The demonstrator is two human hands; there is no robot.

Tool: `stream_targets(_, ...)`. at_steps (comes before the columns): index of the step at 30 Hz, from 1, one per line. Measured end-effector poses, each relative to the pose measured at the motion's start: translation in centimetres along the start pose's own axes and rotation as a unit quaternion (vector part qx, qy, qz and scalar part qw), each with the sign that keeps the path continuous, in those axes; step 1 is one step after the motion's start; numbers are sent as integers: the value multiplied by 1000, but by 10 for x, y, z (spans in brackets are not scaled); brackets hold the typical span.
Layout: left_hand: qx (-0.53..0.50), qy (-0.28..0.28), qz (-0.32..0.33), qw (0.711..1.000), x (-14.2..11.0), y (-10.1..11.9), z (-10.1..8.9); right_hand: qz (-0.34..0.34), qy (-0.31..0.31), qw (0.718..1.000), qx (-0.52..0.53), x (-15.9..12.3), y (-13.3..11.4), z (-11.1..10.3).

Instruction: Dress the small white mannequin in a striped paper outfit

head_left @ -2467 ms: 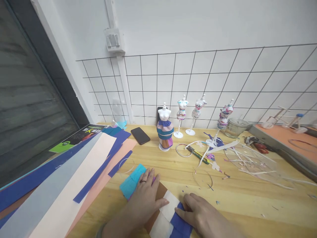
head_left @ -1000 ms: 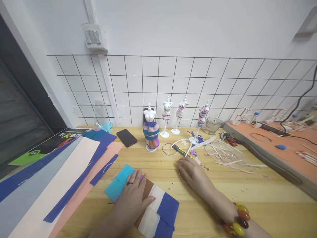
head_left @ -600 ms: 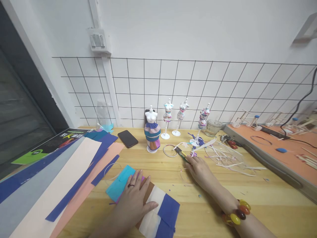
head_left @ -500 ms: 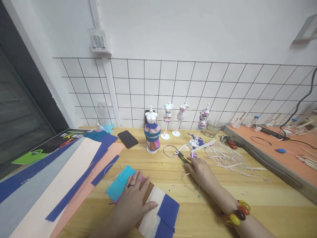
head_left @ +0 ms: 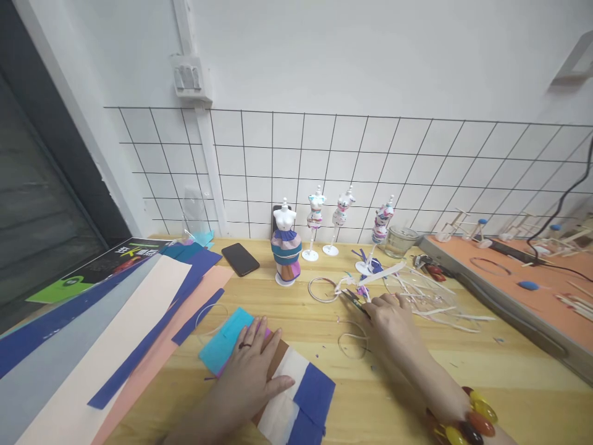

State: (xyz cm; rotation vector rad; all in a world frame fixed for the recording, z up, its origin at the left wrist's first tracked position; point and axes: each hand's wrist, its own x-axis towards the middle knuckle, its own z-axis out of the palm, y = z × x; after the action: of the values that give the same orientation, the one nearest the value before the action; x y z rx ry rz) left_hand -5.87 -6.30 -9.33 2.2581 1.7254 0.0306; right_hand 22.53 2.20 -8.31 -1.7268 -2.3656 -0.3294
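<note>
My left hand [head_left: 254, 364] lies flat, fingers spread, on a strip of joined coloured pieces [head_left: 300, 383] in turquoise, purple, brown, cream and dark blue. My right hand [head_left: 391, 321] is closed on a small dark pair of thread snips [head_left: 354, 300], whose tips point to the far left. Its palm hides the snips' rear end. By the tips lie a ring of pale cord [head_left: 322, 289] and a purple scrap [head_left: 362, 291]. A thin loop of cord [head_left: 352, 346] rests left of my right wrist.
A mannequin [head_left: 285, 244] in a layered skirt stands at the back beside several smaller ones, including one [head_left: 380, 225] near a glass jar [head_left: 401, 240]. Long coloured sheets [head_left: 134, 327] cover the left side. A phone [head_left: 240, 259], pale strip scraps [head_left: 430, 296] and an orange-topped tray [head_left: 500, 281] surround the work area.
My right hand has shifted right and closed round the snips, turning them and drawing them slightly away from the cord ring. My left hand stays in place.
</note>
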Motion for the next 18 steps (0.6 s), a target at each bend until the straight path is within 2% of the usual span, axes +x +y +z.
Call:
stream_targets(7, -9, -7, -6, 1000, -1, 2, -3, 50, -15, 999, 16, -6, 6, -14)
stream_targets(14, -7, -4, -4, 1000, 0, 0, -1, 100, -69, 978, 170, -5, 9, -23)
stream_targets(18, -10, 3, -1, 1000, -1, -1, -1, 118, -66, 965, 224, -4, 11, -23)
